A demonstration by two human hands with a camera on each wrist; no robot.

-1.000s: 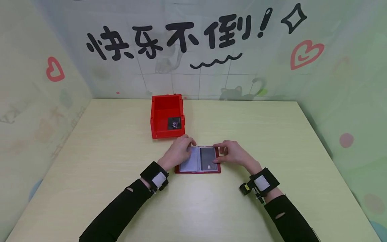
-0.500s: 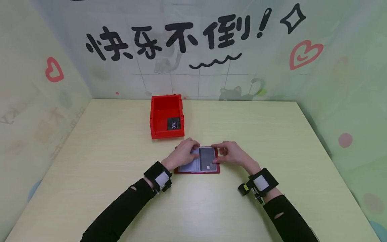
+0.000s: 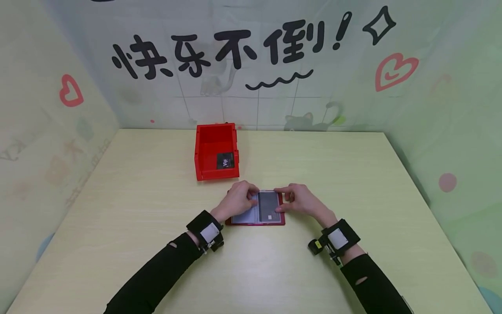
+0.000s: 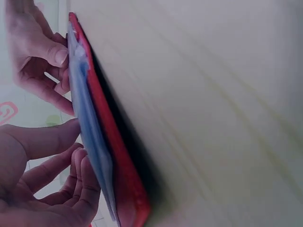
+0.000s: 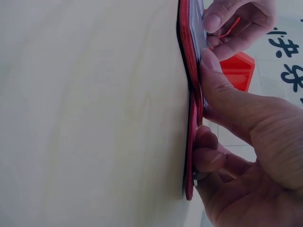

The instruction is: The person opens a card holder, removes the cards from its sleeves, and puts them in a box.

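An opened card holder (image 3: 246, 216) with a dark red cover and clear plastic sleeves lies on the table. In its right-hand sleeve sits a grey card (image 3: 269, 206). My left hand (image 3: 236, 202) reaches over the left page, its thumb and fingertips touching the sleeves close to the middle; a gap shows between thumb and index finger in the left wrist view. My right hand (image 3: 301, 200) holds the right edge, the thumb (image 5: 210, 61) pressing on the sleeve side. Its curled fingers lie against a red flap (image 5: 190, 123) in the right wrist view.
Behind the left hand stands a red box (image 3: 216, 175), with a black card (image 3: 225, 160) marked "Vip" lying inside. The pale wooden table (image 3: 251, 274) reaches to printed walls at the back and sides.
My left hand has moved a little right and towards me, from the left page to near the card holder's middle. The right hand stays at the right edge.
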